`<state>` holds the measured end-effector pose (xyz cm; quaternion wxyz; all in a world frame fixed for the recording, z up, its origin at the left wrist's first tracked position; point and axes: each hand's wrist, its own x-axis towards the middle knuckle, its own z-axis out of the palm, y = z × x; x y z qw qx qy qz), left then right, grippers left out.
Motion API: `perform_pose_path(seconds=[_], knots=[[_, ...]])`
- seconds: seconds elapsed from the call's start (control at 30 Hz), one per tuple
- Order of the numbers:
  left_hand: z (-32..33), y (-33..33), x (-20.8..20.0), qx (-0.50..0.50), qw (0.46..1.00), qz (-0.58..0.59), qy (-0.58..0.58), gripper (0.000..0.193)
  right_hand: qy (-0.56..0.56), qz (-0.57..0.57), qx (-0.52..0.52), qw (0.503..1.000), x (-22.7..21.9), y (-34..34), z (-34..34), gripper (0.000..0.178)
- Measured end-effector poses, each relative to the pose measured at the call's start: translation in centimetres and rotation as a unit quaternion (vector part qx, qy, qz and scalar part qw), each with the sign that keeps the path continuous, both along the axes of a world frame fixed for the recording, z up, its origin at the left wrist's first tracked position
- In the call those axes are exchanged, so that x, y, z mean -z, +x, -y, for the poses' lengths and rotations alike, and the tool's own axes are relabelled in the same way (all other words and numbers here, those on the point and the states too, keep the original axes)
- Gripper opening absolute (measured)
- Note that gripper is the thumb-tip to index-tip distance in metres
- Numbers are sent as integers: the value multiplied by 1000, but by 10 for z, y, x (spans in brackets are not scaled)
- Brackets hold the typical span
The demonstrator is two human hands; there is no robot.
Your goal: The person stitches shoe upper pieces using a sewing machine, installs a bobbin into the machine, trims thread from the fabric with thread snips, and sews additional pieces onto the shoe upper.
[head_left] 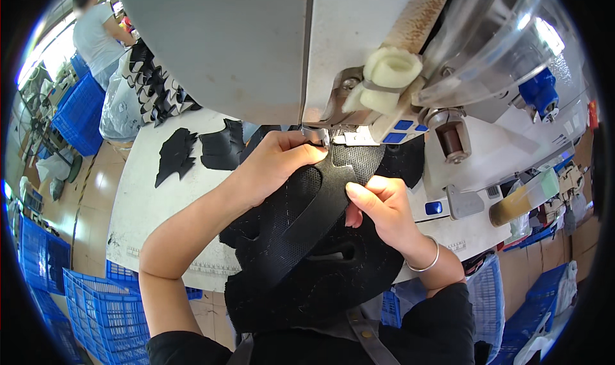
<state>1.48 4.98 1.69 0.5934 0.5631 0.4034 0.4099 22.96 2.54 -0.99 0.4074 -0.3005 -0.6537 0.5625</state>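
Blue crates (106,310) stand on the floor at far left; beside them, two loose cut pieces (175,157) lie on the pale surface (138,205). The left hand (282,160), the nearer to the working end of the grey machine (218,51), rests its thumb on the black work (314,217); its other fingers are partly hidden, so their grip cannot be told. The work lies between the hands and below them, its long axis slanting from the machine down-left toward the lap. The right hand (382,208) pinches its right edge, thumb above. Further right is a brown spool (453,144).
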Motion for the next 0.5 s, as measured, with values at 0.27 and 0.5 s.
perform_pose_path(seconds=[0.27,0.5], knots=[[3,1,4,-4,992,-77,100,24,22,16,43,999,-6,5,-7,33],[-7,-7,-17,-18,992,-119,34,23,-5,31,66,997,-17,-3,-14,34]])
